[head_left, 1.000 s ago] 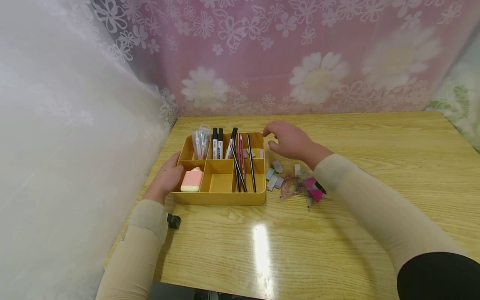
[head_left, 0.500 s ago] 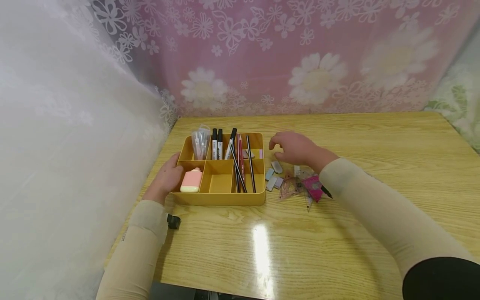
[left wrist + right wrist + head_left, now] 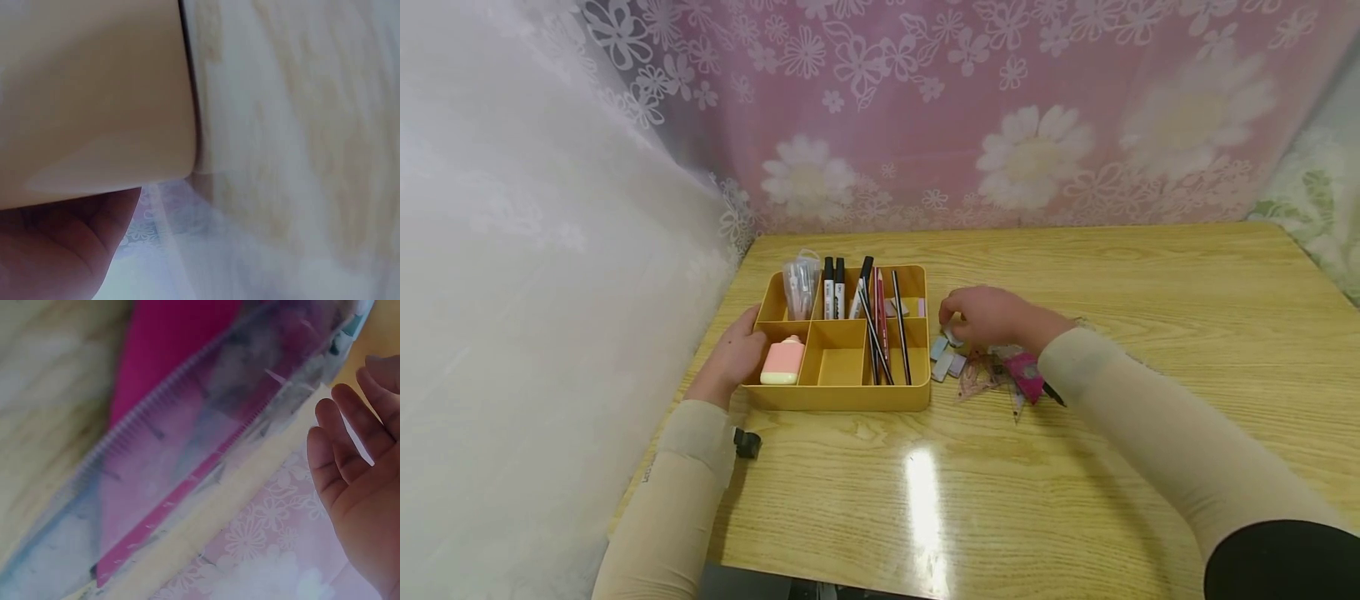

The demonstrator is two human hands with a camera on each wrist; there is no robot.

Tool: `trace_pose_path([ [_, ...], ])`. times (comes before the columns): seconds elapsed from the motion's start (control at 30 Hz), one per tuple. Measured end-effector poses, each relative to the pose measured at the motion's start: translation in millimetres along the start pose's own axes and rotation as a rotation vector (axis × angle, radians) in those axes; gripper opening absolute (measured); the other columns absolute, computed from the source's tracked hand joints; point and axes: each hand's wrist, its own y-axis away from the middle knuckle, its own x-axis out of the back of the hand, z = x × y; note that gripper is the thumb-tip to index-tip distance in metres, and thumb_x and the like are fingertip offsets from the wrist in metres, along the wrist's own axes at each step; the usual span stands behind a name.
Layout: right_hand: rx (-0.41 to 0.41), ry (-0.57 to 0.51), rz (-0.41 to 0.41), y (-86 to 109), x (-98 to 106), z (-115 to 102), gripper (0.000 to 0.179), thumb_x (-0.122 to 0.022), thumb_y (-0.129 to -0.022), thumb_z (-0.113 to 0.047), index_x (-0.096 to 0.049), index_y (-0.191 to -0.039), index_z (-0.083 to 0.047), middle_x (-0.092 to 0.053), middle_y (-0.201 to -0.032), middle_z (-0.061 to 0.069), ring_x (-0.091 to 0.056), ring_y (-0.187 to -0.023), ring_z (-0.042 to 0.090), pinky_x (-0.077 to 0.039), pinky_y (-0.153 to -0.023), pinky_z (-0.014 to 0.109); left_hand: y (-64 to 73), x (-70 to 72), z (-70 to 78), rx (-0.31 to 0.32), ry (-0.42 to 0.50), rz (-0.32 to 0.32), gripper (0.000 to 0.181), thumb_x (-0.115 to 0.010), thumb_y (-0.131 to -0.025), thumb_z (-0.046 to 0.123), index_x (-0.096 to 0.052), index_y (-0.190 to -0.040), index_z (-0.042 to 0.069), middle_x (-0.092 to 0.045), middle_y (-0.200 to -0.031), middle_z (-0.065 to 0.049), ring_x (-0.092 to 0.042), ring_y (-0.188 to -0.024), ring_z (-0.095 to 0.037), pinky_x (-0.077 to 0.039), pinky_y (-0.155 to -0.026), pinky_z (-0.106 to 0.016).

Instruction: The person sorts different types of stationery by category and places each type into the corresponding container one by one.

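Note:
My left hand (image 3: 735, 354) grips the left wall of a yellow compartment tray (image 3: 838, 398), thumb over the rim. In the left wrist view, fingers (image 3: 69, 244) lie against the tray's smooth wall (image 3: 94, 94). Just right of the tray, my right hand (image 3: 988, 317) is lowered over a pale eraser (image 3: 953, 336), which shows partly between thumb and fingers. The right wrist view shows its fingers (image 3: 344, 440) loosely bent and spread; the thumb is out of that view. More erasers (image 3: 943, 367) lie close by.
Clear set squares (image 3: 979, 379) and a pink drawing template (image 3: 1025, 377) lie below the right wrist. The tray holds a pink bottle (image 3: 783, 361), markers (image 3: 840, 292), several pencils (image 3: 903, 333) and a clear pouch (image 3: 802, 287). A patterned curtain hangs behind the wooden table (image 3: 820, 492).
My right hand has moved from beside the tray's far right corner, slightly right and then down onto the pale eraser. The left hand and tray have stayed in place.

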Motion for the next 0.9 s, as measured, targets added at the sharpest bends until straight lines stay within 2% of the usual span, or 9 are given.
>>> trace_pose_path([
  [0.2, 0.005, -0.015, -0.037, 3.9, -2.7, 0.5, 0.026, -0.061, -0.095, -0.014, -0.069, -0.119, -0.012, -0.065, -0.118, 0.003, -0.063, -0.101, 0.023, -0.053, -0.089, 0.048, -0.4, 0.8, -0.7, -0.015, -0.003, -0.002, 0.062, -0.032, -0.102, 0.015, -0.019, -0.163, 0.015, -0.03, -0.162, -0.016, -0.026, -0.147, -0.038, -0.02, -0.117, -0.062],
  [0.3, -0.008, -0.019, -0.045, 4.3, -3.0, 0.3, 0.031, -0.063, -0.091, -0.013, -0.069, -0.121, -0.013, -0.065, -0.118, 0.003, -0.063, -0.1, 0.023, -0.052, -0.088, 0.048, -0.7, 1.1, -1.0, -0.018, -0.012, 0.001, 0.062, -0.032, -0.102, 0.016, -0.021, -0.163, 0.015, -0.03, -0.162, -0.016, -0.026, -0.147, -0.038, -0.02, -0.117, -0.062],
  [0.57, 0.003, 0.089, -0.041, 1.8, -5.4, -4.7, 0.032, -0.067, -0.087, -0.01, -0.069, -0.119, -0.015, -0.065, -0.117, 0.002, -0.062, -0.1, 0.023, -0.054, -0.087, 0.047, 0.6, 2.1, 0.2, -0.017, -0.022, -0.002, 0.062, -0.031, -0.102, 0.016, -0.02, -0.163, 0.016, -0.03, -0.162, -0.015, -0.025, -0.148, -0.038, -0.019, -0.117, -0.062],
  [0.9, -0.007, 0.14, -0.033, 1.0, -8.8, -8.4, 0.03, -0.069, -0.087, -0.008, -0.069, -0.116, -0.015, -0.064, -0.116, 0.002, -0.063, -0.103, 0.025, -0.054, -0.089, 0.047, -0.2, 1.5, -0.4, -0.014, -0.011, 0.003, 0.061, -0.032, -0.102, 0.015, -0.022, -0.163, 0.016, -0.031, -0.161, -0.015, -0.027, -0.147, -0.038, -0.02, -0.117, -0.063],
])
